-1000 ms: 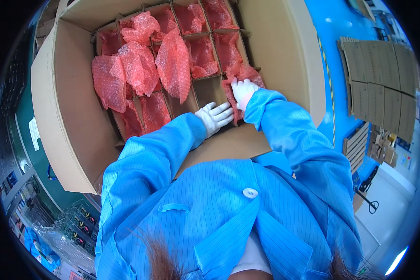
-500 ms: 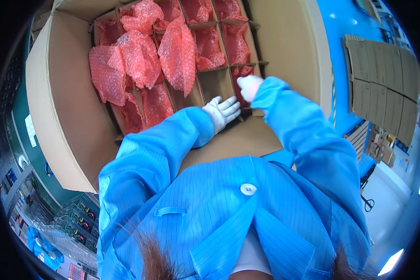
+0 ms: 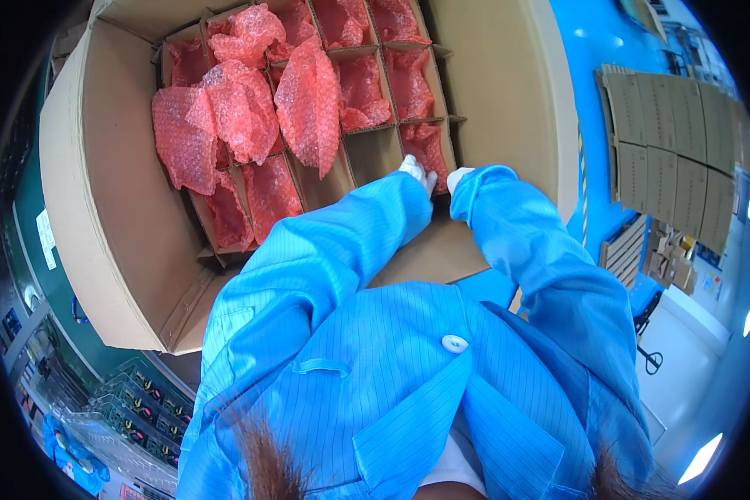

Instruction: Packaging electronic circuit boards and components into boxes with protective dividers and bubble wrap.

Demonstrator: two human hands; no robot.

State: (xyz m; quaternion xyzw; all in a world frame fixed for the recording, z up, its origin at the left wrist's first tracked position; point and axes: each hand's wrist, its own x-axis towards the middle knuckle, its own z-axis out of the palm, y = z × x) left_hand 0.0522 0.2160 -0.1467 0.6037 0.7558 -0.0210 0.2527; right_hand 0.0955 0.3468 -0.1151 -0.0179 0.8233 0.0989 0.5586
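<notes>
The person's left hand (image 3: 418, 172), white-gloved, sits at the near right compartment of a divided cardboard carton (image 3: 508, 100), its fingers slightly bent and their tips over the pink bubble wrap (image 3: 426, 147) lining that compartment; the right hand (image 3: 457, 178) is at the compartment's right edge, its fingers mostly hidden by the glove and cuff; whether either hand grasps the wrap or merely touches it, one cannot tell; more pink sheets (image 3: 242, 112) spill over the dividers farther left; beyond lie a blue floor (image 3: 592, 46), stacked brown boxes (image 3: 671, 137) and, lower left, wire racks (image 3: 137, 412).
</notes>
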